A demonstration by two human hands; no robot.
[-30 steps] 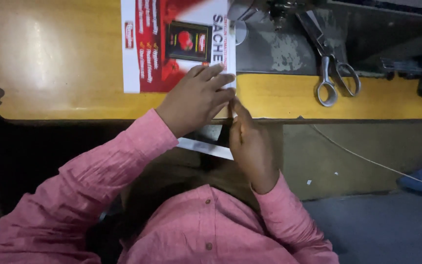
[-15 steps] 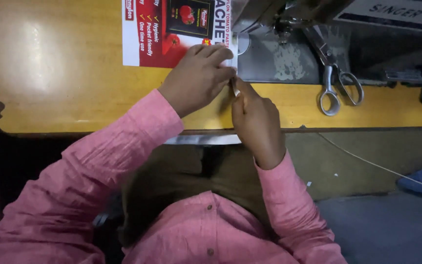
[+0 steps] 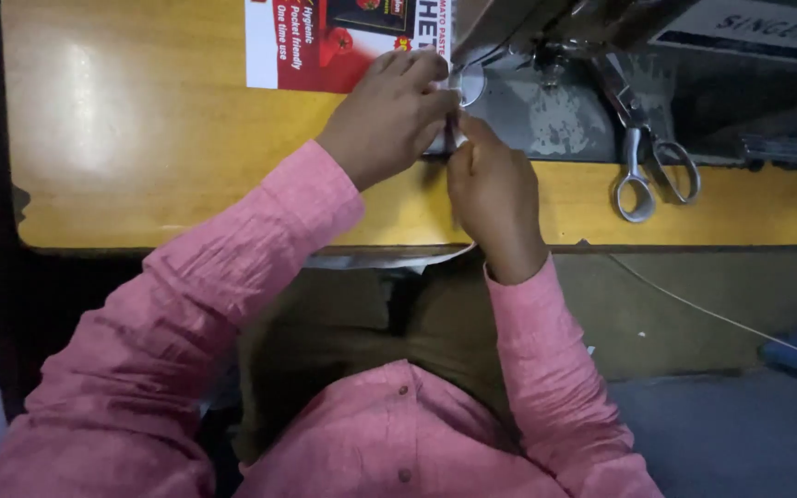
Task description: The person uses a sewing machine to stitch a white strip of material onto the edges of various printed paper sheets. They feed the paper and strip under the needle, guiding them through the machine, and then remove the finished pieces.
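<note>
pink btn shirt, long sleeves, brown trousers

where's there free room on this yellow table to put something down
The yellow table is bare left of the red-and-white printed sheet, and on the front strip right of the scissors. It is crowded where left hand and right hand meet by the sewing machine.

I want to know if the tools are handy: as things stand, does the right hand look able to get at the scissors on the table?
Probably yes. The scissors lie in the open on the yellow table, just beside the right hand, with nothing between them, though that hand is pinching material together with the left hand.
</note>
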